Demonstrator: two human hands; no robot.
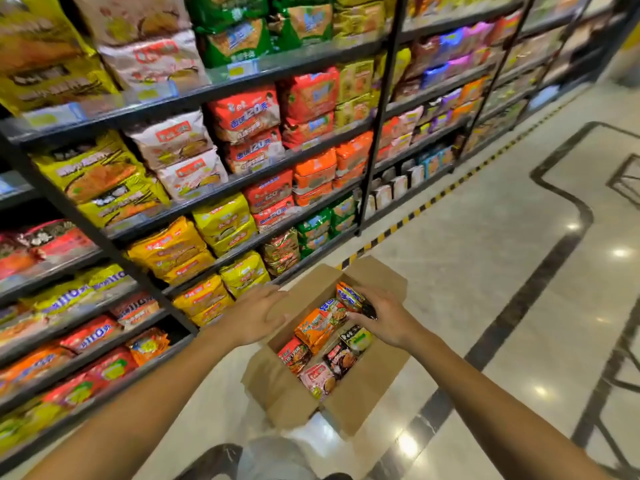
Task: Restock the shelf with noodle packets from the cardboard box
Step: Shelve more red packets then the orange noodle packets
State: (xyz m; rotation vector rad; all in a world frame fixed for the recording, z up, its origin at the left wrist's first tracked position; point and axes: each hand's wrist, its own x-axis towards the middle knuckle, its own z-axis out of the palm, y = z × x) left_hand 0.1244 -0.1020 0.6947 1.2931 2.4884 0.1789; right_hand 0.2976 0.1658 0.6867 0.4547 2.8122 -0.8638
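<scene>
An open cardboard box sits on the floor in front of the shelf. Inside lie several noodle packets: a large orange one, a red one, a black one, a pink one. My left hand rests flat, fingers straight, on the box's left flap. My right hand reaches into the far end of the box, its fingers curled around an orange-and-blue packet standing on edge.
Black shelf tiers run from the left into the distance, packed with yellow, red, orange and green noodle multipacks. A yellow-black striped line marks the floor along the shelf base. Glossy marble floor lies to the right. My knees show at the bottom edge.
</scene>
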